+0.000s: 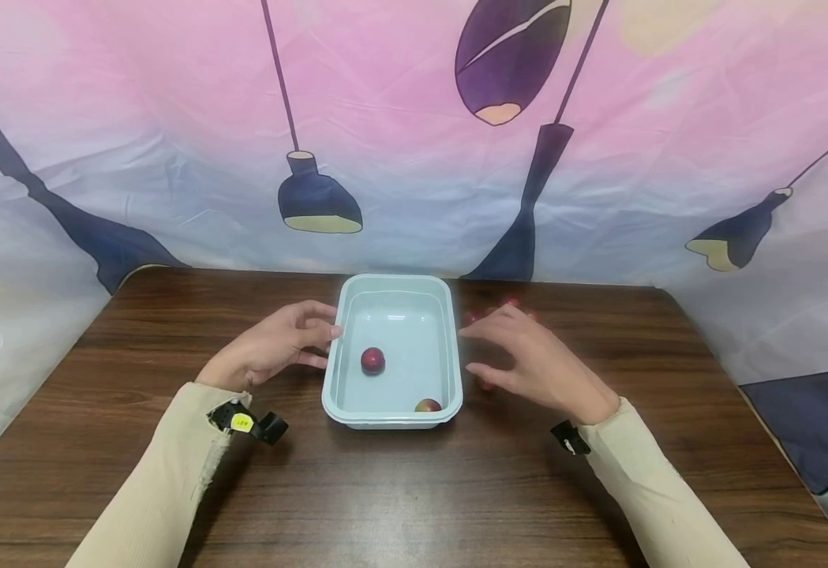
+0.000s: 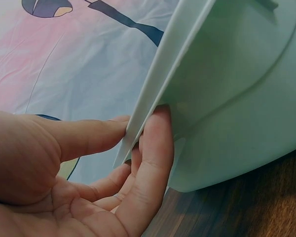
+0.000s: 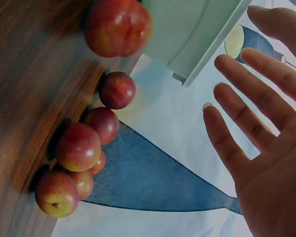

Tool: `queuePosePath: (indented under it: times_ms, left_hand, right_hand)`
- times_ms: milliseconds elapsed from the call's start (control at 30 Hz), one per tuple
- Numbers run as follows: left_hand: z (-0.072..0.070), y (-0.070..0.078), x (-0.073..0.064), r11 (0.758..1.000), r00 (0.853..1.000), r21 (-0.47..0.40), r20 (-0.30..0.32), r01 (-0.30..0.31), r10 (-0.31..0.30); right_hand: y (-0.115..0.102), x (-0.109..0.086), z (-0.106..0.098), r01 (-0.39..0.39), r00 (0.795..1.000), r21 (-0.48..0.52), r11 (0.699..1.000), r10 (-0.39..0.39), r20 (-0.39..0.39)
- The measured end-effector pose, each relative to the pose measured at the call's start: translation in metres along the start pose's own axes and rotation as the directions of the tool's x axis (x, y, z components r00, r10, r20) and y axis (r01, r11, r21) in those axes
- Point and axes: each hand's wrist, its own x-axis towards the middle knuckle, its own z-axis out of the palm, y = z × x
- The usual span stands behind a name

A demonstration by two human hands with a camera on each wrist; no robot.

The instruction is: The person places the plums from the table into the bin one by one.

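Left grip [image 1: 271,345] pinches the tray [image 1: 385,418] near the table's [image 1: 385,505] far edge; right grip [image 1: 530,359] spreads, empty. Level handling should keep the plums [image 1: 372,360] from rolling.

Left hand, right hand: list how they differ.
The left hand pinches the tub by its rim; the right hand grips nothing. The left hand's fingers bend; the right hand's are straighter and spread. The left hand is at the tub's left, the right hand at its right. Both emerge from cream sleeves.
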Motion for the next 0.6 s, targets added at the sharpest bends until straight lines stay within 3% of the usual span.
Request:
queuePosePath:
  times_ms: [600]
  left_hand:
    - [-0.0004,0.0008,-0.0014,1.000,1.000,0.004,0.002,-0.001,0.001]
  right_hand:
    - [0.0044,-0.0024,-0.0020,-0.103,0.989,-0.001,0.995,0.103,0.103]
